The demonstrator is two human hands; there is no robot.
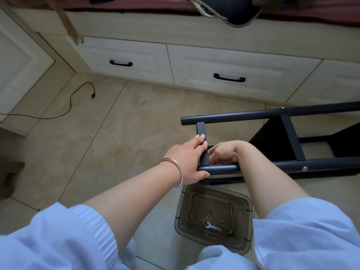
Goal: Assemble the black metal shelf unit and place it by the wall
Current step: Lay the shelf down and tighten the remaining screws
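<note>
Shelf frame lies on its side on the floor, in front of the drawers under the bed, not yet by any wall. I'm working at its open end, on the short crossbar between the two long tubes.

Risks from here, my read:
- Crossbar joint at the near tube looks unfixed. If I let go before a bolt is in, the bar can swing or drop out of line and the holes won't match.
- Whatever my right hand is fitting is small. If it slips, it rolls under the frame or across the tiles.
- Plastic tray with the wrench, bolts and washers sits right below the frame end, just beside my knees. Bump it with the tube or a leg and the hardware scatters.
- Frame rests on tubes only, so pushing sideways on the bar could roll it.

Fingers:
- Left hand: fingers curled over the crossbar from the left, fingertips on its top face, thumb down on the near tube end. Firm grip, bracing the corner.
- Right hand: curled in tight just right of the crossbar, above the near tube, wrist bent down. Fingertips are hidden behind the bar, so I cannot tell if they pinch a bolt or only press on the joint.
</note>
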